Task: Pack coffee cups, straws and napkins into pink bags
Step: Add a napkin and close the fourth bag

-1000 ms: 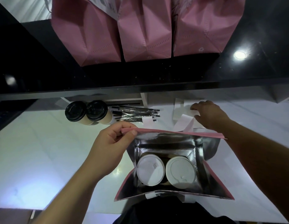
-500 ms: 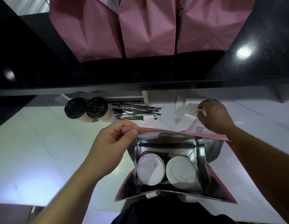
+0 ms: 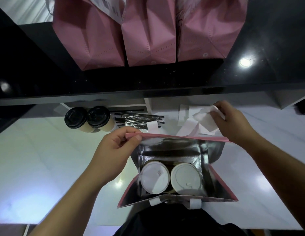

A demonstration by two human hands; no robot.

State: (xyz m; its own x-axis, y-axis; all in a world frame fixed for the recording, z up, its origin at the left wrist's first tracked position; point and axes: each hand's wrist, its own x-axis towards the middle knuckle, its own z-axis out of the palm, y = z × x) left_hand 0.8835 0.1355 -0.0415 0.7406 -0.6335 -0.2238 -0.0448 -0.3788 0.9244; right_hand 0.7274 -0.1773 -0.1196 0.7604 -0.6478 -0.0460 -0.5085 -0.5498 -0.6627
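- Head view, the bag: an open pink bag (image 3: 214, 181) with a silver lining stands on the white counter (image 3: 37, 159) just in front of the person. Two white-lidded cups (image 3: 155, 177) sit side by side at its bottom, touching or nearly so.
- Head view, left hand (image 3: 112, 150): its thumb and curled fingers pinch the far rim of the bag at the left corner, holding the mouth wide. My advice is to keep this pinch firm and the rim pulled outward, so the lining does not fold over the cup lids.
- Head view, right hand (image 3: 233, 123): it grips a white napkin (image 3: 205, 120) between thumb and fingers, lifted just above the loose napkin pile (image 3: 187, 116) beyond the bag's far rim. Whether one sheet or several are pinched, I cannot tell; a check before moving seems wise.
- Head view, the step: I judge it to be carrying the napkin into the bag. It would go best down the gap beside or behind the cups, slid flat along the lining, not dropped on the lids.
- Head view, supplies: wrapped straws (image 3: 138, 120) lie near the bag's far left corner, and two black-lidded cups (image 3: 88, 119) stand left of them. The straws appear not yet packed.
- Head view, beyond: three pink bags (image 3: 148, 31) stand in a row on the black upper shelf (image 3: 165, 79), touching each other.
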